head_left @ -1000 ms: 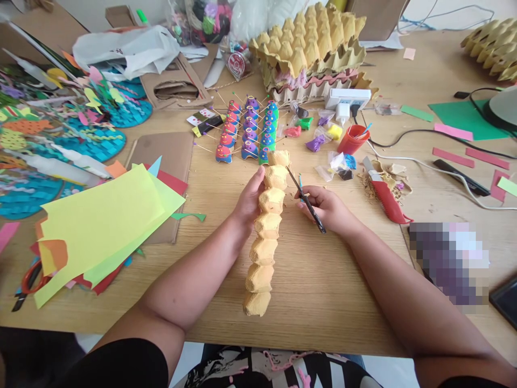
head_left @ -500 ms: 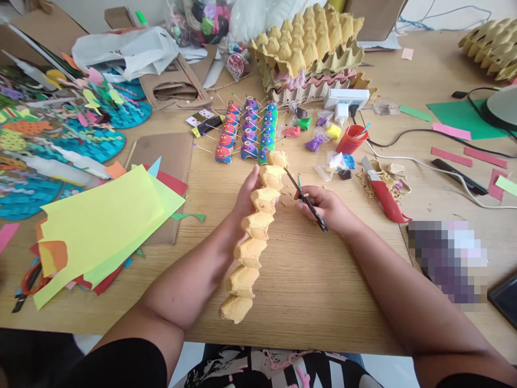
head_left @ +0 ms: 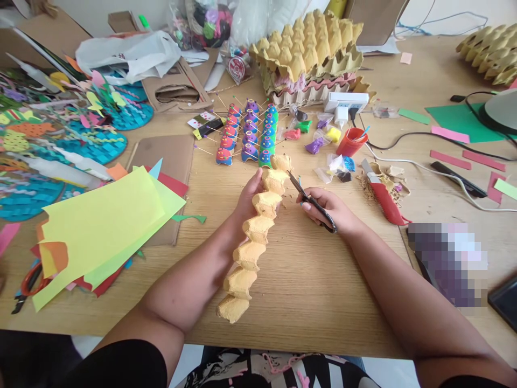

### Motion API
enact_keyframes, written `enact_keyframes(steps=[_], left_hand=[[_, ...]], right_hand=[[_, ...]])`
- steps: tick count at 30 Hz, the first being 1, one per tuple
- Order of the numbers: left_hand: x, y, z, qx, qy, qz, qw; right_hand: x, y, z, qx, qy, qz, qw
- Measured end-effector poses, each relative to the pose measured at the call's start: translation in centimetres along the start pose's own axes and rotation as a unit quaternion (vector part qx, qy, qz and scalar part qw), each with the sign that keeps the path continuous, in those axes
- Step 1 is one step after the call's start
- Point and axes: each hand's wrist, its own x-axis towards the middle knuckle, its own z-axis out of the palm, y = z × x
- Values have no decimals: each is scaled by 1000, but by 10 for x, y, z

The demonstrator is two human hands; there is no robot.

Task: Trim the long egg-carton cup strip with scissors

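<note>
Carton strip, seven yellow humps in a single row, slants over the middle of the table, its near end short of the front edge. I count two piles of egg trays, one at the back, one toward the far right corner. One big yellow sheet lies on the left, the left forearm between it and the strip. On the strip's other side, a broad stretch of table runs to the right forearm. Three caterpillars stand side by side just beyond the strip's far end, leaving little room there. Two hands: the left hand grips the strip near that end, thumb along its side, other fingers mostly hidden; the right hand has its fingers curled around one pair of scissors, tips at the strip's right edge, though whether touching I can't tell. One knife and one red cup sit farther right.
</note>
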Motion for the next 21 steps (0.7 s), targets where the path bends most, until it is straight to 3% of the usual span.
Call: enact_keyframes(steps=[21], left_hand=[[3, 4, -1, 0, 14, -31, 999]], right_hand=[[3, 5, -6, -45, 32, -4, 998]])
